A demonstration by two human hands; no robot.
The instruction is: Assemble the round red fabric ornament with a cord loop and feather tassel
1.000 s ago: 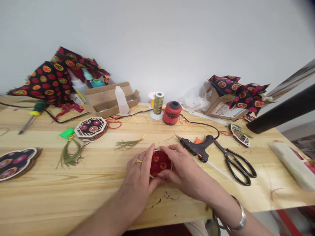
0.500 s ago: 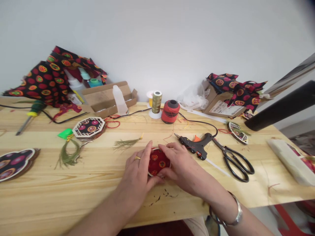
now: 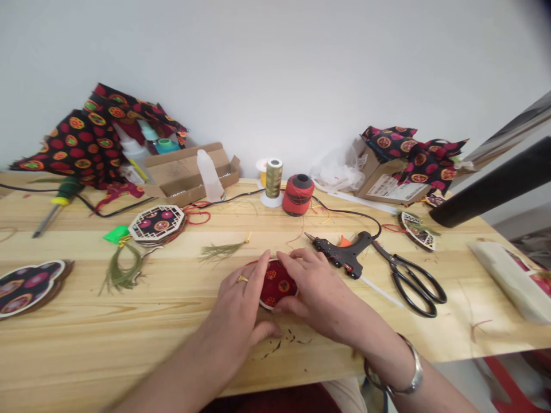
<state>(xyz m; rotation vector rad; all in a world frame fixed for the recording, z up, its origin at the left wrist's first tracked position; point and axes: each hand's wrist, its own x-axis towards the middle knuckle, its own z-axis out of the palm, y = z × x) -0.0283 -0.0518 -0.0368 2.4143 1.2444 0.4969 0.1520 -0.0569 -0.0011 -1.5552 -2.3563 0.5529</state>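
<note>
left hand (image 3: 236, 304) | right hand (image 3: 312, 292) | fingers (image 3: 297, 261) narrow, both hands holding | round red fabric disc (image 3: 278, 284) between the fingers | change: disc tilted slightly further | hot glue gun (image 3: 344, 255) just beyond right fingers

Pine table (image 3: 129, 338): hot glue gun (image 3: 340, 253), black-handled scissors (image 3: 413, 292), red thread spool (image 3: 298, 195), loose feather tassels (image 3: 118, 275).

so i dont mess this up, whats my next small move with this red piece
Probably inspect the edge of the red patterned piece before letting go: your left hand and right hand cover most of its rim, only a little white shows, and the glue gun lies close by.
</note>
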